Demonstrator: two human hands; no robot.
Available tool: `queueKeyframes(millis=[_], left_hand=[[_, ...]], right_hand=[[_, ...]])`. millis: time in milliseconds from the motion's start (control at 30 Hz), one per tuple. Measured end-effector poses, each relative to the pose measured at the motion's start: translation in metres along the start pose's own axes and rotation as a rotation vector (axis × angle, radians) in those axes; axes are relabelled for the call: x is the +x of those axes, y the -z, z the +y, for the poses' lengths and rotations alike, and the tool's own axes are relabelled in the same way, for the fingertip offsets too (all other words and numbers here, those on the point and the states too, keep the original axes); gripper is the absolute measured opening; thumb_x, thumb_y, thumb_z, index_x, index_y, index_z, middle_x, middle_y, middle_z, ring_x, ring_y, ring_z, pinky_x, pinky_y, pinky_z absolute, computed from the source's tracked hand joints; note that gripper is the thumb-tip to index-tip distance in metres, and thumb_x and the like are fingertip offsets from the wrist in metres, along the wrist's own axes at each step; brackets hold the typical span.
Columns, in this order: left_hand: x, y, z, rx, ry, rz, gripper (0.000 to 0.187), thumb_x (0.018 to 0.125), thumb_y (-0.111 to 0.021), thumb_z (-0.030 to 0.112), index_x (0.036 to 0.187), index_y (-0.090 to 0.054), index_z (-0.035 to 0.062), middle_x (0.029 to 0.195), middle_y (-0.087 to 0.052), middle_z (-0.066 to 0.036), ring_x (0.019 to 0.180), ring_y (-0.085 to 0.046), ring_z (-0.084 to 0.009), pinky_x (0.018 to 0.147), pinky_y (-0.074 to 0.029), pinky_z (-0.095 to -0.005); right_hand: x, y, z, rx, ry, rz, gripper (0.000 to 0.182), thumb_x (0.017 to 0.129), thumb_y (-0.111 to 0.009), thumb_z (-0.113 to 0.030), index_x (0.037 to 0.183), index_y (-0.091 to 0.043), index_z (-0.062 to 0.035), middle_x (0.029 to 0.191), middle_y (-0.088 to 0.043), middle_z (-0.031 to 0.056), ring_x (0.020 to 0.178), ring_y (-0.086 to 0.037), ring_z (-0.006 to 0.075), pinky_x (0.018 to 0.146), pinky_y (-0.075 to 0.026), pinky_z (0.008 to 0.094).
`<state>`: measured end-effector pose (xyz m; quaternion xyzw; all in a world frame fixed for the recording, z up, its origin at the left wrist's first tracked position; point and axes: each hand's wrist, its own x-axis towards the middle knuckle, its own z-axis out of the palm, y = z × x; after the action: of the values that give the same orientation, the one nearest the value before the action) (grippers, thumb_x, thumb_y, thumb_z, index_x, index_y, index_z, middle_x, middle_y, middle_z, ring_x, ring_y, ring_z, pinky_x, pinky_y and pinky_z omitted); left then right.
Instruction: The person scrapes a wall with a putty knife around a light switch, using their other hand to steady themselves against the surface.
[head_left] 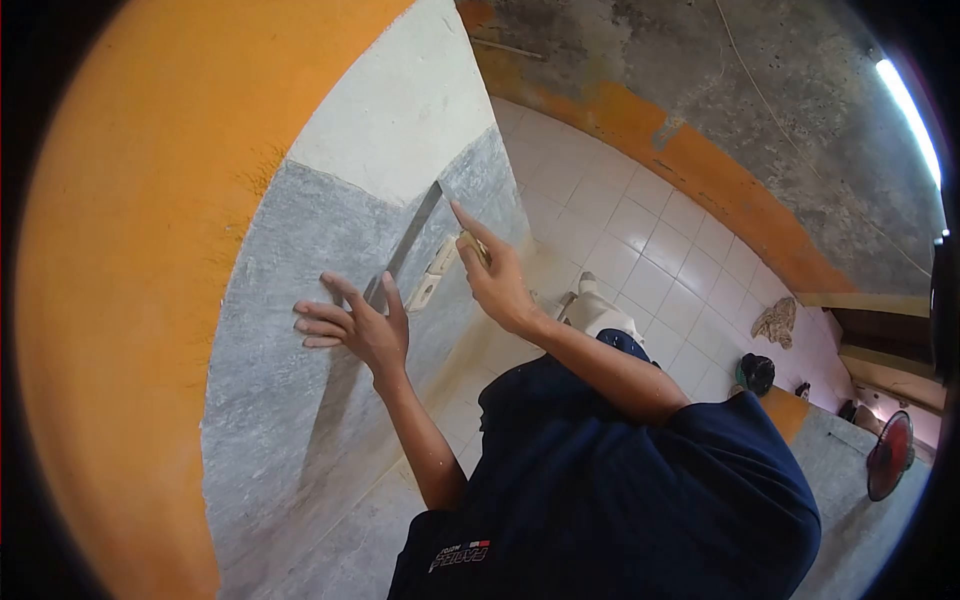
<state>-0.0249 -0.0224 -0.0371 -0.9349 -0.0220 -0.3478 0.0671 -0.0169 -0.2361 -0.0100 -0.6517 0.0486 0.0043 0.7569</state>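
My left hand lies against the grey part of the wall, its fingers spread and nothing in it. To its right my right hand is wrapped round the yellowish handle of a scraper, with the index finger stretched out towards the blade. The blade's edge is at the wall, near the border between the grey surface and the white patch. A pale socket and switch plate sits on the wall between my two hands.
Orange paint covers the wall at the left. White floor tiles show beyond my arms. A cloth, a dark bundle and a red round object are at the right. A light tube glows at the upper right.
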Motion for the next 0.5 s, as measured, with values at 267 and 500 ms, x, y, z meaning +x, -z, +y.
queueKeyframes(millis=[267,500], left_hand=[[0.002,0.003,0.0,0.011,-0.009,-0.008,0.094,0.097,-0.054,0.06,0.164,-0.016,0.0073,0.159,0.023,-0.041,0.142,0.04,-0.0515,0.103,0.029,-0.0704],[0.005,-0.002,0.003,-0.002,0.0,0.043,0.093,0.097,-0.055,0.059,0.164,-0.016,0.0073,0.16,0.021,-0.04,0.144,0.037,-0.0515,0.104,0.029,-0.0687]], right_hand=[[0.037,0.009,0.01,0.014,-0.017,0.117,0.051,0.103,-0.053,-0.008,0.153,-0.047,-0.0115,0.094,-0.066,0.01,0.076,-0.046,0.0078,0.071,-0.044,0.028],[0.028,0.003,0.028,-0.163,0.293,0.087,0.051,0.107,-0.051,-0.019,0.158,-0.042,-0.0183,0.071,-0.042,-0.0064,0.055,-0.037,0.0028,0.045,-0.034,0.0215]])
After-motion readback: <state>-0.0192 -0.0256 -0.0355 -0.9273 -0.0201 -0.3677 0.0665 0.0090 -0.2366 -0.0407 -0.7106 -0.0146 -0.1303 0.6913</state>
